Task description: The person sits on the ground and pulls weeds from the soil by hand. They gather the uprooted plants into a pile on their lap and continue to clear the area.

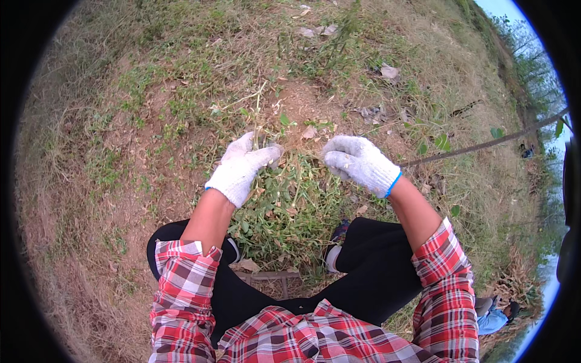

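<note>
A white knitted work glove covers my left hand (247,163), whose thumb and fingers close around pale plant stems (258,106) that stick up past it. My right hand (358,161), gloved the same way with a blue cuff edge, is at the right with its fingers curled down. What lies under those fingers is hidden. Between the hands are thin dry fibres (302,147), partly blurred. Below them, a heap of pulled green weeds (277,218) spreads between my feet.
A thin woody stem (481,141) slants in from the right, close to my right wrist. Beneath me shows a low stool's frame (268,275). Dry leaves (389,72) and low grass dot the reddish soil (308,100). Another person (492,320) is at the far lower right.
</note>
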The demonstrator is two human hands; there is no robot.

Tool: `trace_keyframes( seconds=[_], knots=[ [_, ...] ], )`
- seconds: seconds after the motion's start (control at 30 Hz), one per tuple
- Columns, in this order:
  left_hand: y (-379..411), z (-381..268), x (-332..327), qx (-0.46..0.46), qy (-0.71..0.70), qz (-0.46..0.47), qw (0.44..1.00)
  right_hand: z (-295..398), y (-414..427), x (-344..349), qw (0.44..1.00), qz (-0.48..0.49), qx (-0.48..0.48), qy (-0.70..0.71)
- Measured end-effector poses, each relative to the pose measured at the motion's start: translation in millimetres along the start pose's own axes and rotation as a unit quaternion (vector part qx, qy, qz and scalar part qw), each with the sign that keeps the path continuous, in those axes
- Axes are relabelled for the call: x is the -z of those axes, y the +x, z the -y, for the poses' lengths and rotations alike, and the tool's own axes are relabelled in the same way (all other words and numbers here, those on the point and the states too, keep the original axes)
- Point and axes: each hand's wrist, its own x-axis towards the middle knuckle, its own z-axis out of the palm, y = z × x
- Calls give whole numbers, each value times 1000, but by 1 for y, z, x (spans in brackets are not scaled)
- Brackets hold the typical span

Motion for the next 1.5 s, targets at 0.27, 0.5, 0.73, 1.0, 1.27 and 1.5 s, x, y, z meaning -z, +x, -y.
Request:
trace_keyframes(
  seconds=[0.27, 0.5, 0.73, 1.0, 1.27, 1.5],
  knots=[
    [10, 17, 3, -22, 130, -23, 991, 8, 1, -8, 990, 20, 12, -138],
    [-2, -3, -6, 1, 115, -4, 993, 10, 3, -16, 969, -2, 115, -218],
    [4, 10, -5, -33, 153, 22, 987, 14, 4, -21, 950, -11, 120, -289],
    [1, 0, -2, -8, 69, 38, 997, -3, 11, 6, 877, -106, 174, -434],
    [3, 2, 11, -27, -70, -9, 997, -37, 10, 37, 833, 12, 45, -551],
    [5, 2, 17, -8, -133, -13, 991, -41, 8, 40, 834, -73, 67, -542]
  ],
)
